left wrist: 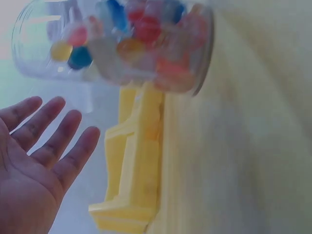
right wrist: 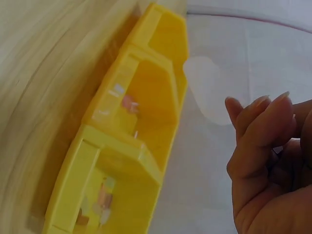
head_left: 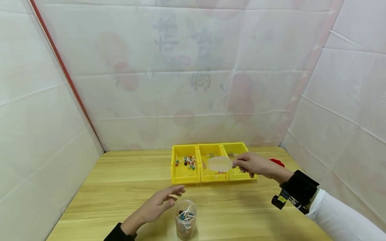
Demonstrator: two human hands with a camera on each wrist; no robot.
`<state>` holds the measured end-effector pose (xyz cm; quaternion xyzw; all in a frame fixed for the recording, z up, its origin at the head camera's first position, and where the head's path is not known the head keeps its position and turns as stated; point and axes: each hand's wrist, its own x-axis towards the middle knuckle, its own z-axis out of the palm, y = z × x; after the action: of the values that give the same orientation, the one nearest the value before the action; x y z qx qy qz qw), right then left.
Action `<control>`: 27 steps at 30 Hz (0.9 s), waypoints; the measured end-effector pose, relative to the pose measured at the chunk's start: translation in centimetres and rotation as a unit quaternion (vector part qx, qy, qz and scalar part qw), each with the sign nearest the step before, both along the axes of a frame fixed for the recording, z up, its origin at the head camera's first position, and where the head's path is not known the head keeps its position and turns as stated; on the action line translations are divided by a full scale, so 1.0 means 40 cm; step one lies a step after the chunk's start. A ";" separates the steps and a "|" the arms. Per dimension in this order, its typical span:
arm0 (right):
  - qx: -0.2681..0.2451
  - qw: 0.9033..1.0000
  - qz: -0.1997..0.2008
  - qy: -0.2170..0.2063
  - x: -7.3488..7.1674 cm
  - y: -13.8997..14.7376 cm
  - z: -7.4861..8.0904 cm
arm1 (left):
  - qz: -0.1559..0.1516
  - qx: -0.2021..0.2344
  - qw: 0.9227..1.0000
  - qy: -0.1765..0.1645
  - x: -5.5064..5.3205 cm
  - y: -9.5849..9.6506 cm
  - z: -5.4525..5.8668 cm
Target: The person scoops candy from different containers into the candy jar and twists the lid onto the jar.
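My right hand [head_left: 254, 164] pinches the end of a translucent white scoop [head_left: 219, 164] above the middle and right yellow bins. In the right wrist view the curled fingers [right wrist: 263, 131] hide its handle, while its pale rounded blade [right wrist: 207, 90] sticks out past them. Beside a clear jar [head_left: 186, 222] of lollipops stays my left hand [head_left: 158, 204], apart from it and holding nothing. The left wrist view shows that hand's fingers [left wrist: 53, 131] spread, with the jar [left wrist: 146, 53] and its colourful lollipop heads beyond them.
Three joined yellow bins [head_left: 199, 182] stand at the back of the wooden table [head_left: 129, 174]. Lollipops [head_left: 188, 161] lie in the left bin; small wrapped pieces lie in the others. A red object [head_left: 276, 162] sits behind my right wrist. White sheets [head_left: 181, 100] enclose the table.
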<state>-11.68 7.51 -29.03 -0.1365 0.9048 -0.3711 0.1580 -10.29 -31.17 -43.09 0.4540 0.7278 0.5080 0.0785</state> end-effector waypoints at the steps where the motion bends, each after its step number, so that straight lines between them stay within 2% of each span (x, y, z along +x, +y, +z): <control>1: 0.011 1.000 -0.002 0.008 -0.008 0.001 -0.007 | 0.015 0.001 1.000 0.003 -0.006 -0.001 0.001; 5: 0.054 0.997 -0.010 0.045 -0.039 -0.004 -0.037 | 0.086 -0.013 0.996 0.014 -0.032 -0.003 0.009; 9: 0.108 0.990 -0.011 0.086 -0.068 -0.024 -0.060 | 0.160 -0.019 0.987 0.000 -0.058 0.001 0.005; 13: 0.156 0.982 -0.019 0.106 -0.086 -0.052 -0.075 | 0.235 -0.009 0.972 -0.024 -0.078 0.008 -0.009; 18: 0.183 0.976 -0.044 0.108 -0.098 -0.077 -0.093 | 0.321 0.000 0.947 -0.010 -0.106 0.018 -0.023; 20: 0.175 0.978 -0.053 0.097 -0.103 -0.080 -0.103 | 0.347 -0.002 0.938 -0.001 -0.119 0.020 -0.027; 23: 0.150 0.984 -0.068 0.070 -0.115 -0.079 -0.114 | 0.371 -0.014 0.929 -0.005 -0.140 0.021 -0.033; 27: 0.113 0.991 -0.073 0.028 -0.141 -0.074 -0.111 | 0.378 -0.041 0.925 -0.023 -0.167 0.025 -0.044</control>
<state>-17.31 4.57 -33.49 -0.0620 0.9525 -0.2729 0.1199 -16.95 -30.16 -44.83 0.1302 0.8633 0.4801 -0.0845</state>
